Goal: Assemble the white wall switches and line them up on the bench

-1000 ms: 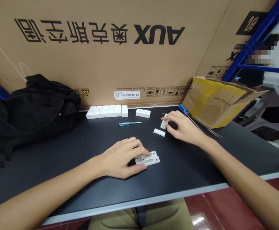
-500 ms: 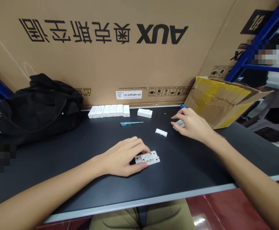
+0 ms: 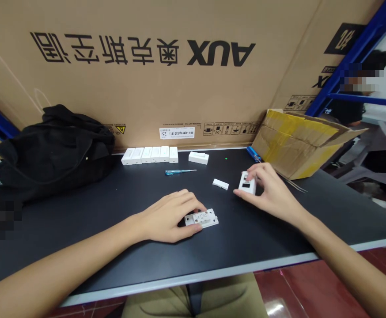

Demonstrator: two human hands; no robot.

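Note:
My left hand (image 3: 175, 216) grips a white base plate (image 3: 209, 218) between thumb and fingers, on the dark table near its front. Farther right, my right hand (image 3: 267, 187) has its thumb and fingers around a white cover (image 3: 246, 185) with dark rectangular openings. Between the hands and a little farther back lies a small white strip (image 3: 220, 184). A blue screwdriver (image 3: 180, 172) rests on the table beyond my left hand, its tip pointing right. Behind it stands a white block (image 3: 198, 157) with a small piece on top.
Several white boxes (image 3: 149, 155) stand in a row at the back. A black bag (image 3: 54, 150) fills the left. A taped cardboard box (image 3: 289, 143), a blue tool (image 3: 254, 154) and tweezers (image 3: 294, 184) lie right. Beyond the blue frame (image 3: 348, 73) is a person (image 3: 348, 110).
My right hand has drawn nearer and brought the white cover up in its grip, openings now showing. The blue tool and tweezers are more exposed. My left hand stays on the base plate.

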